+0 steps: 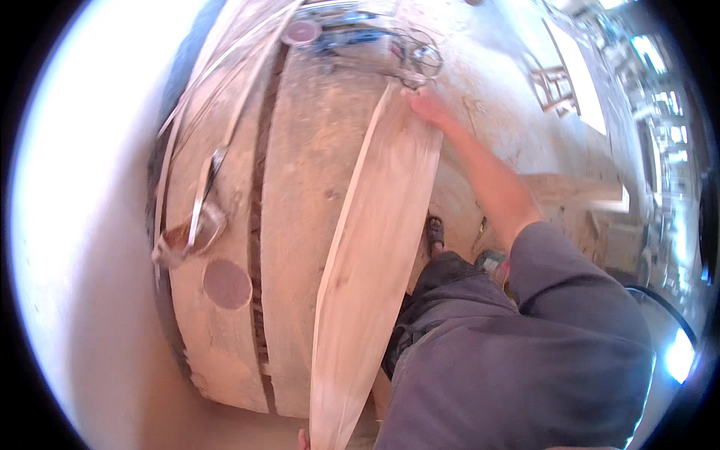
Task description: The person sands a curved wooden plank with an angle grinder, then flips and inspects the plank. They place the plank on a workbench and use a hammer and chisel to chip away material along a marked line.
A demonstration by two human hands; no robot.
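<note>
A long, pale wooden board (375, 255) stretches from the bottom of the view toward the far side, lying over or just above the near edge of a dusty workbench; I cannot tell whether it touches the bench. My right hand (427, 106) is closed around the board's far end, arm stretched out. At the near end, only some fingers of my left hand (303, 439) show, against the board's left edge; the rest is hidden or out of view.
The dusty workbench (300, 225) has a long dark gap. On it lie a round reddish-brown sanding disc (227, 283), a second disc (301, 32), a container with a brush-like tool (187, 234) and a blurred tangle of cables (420, 60). A wooden stool-like frame (553, 90) stands at right.
</note>
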